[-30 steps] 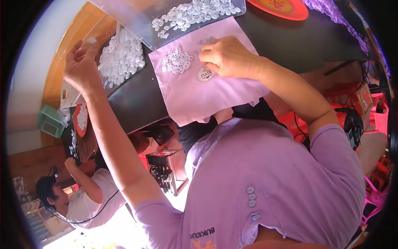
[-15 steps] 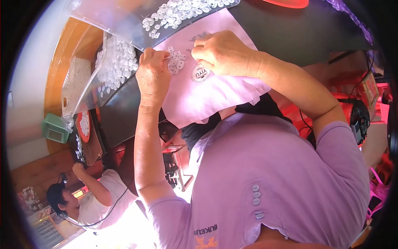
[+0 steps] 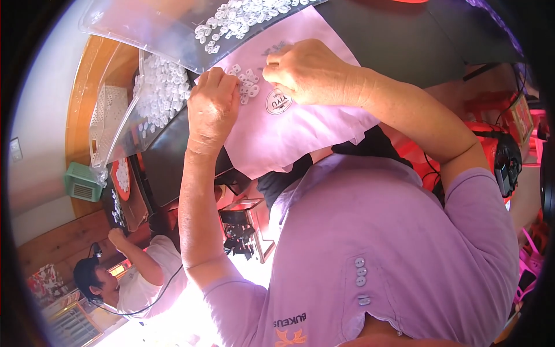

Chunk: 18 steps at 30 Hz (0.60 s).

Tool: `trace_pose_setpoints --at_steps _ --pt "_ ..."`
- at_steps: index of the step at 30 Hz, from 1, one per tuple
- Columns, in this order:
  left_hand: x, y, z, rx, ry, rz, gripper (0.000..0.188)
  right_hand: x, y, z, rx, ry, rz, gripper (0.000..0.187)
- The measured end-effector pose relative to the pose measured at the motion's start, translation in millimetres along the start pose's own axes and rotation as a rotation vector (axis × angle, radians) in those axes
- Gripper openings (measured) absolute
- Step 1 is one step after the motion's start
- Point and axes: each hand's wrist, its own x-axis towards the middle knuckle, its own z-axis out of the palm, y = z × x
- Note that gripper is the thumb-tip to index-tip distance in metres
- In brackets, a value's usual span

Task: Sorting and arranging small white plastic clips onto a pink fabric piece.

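Observation:
A pink cloth (image 3: 260,141) with a round printed badge lies over the table edge and down towards my lap. On it, beside the fingers of my left hand (image 3: 213,107), sits a small heap of white plastic pieces (image 3: 248,87) with holes in them. That hand is closed, its fingertips pressed together; whatever they hold is too small or hidden to make out. My right hand (image 3: 309,72) is also closed in a pinch over the cloth, right of the heap, and its fingertips hide what is in them. Small greyish pieces (image 3: 276,48) lie just beyond it.
Beyond the cloth, a clear plastic tray (image 3: 156,43) holds many white pieces (image 3: 243,18). Another clear container (image 3: 161,95) of whitish pieces stands at the left on the dark table (image 3: 381,52). A green basket (image 3: 84,182) and a co-worker (image 3: 130,272) are at the far left.
The view has shifted slightly. Both hands stay closed over the cloth in nearly the same places, the left one tilted a little differently beside the white heap.

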Motion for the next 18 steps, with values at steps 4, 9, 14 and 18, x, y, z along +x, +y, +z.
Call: trace_pose_setpoints --at_steps 4,9,14,18 --pt "1 0 3 0.047 -0.012 0.035 0.008 1 1 1 0.021 0.015 -0.006 0.011" --pt "7 30 -11 -0.922 0.201 -0.7 0.015 5 -1 -8 0.31 0.334 0.018 0.013" --pt "21 77 -21 -1.441 0.339 -0.937 0.015 9 -5 -15 0.503 0.367 0.044 0.022" --pt "21 86 -10 -1.687 0.4 -1.046 0.014 6 1 -11 0.466 0.455 -0.076 0.018"
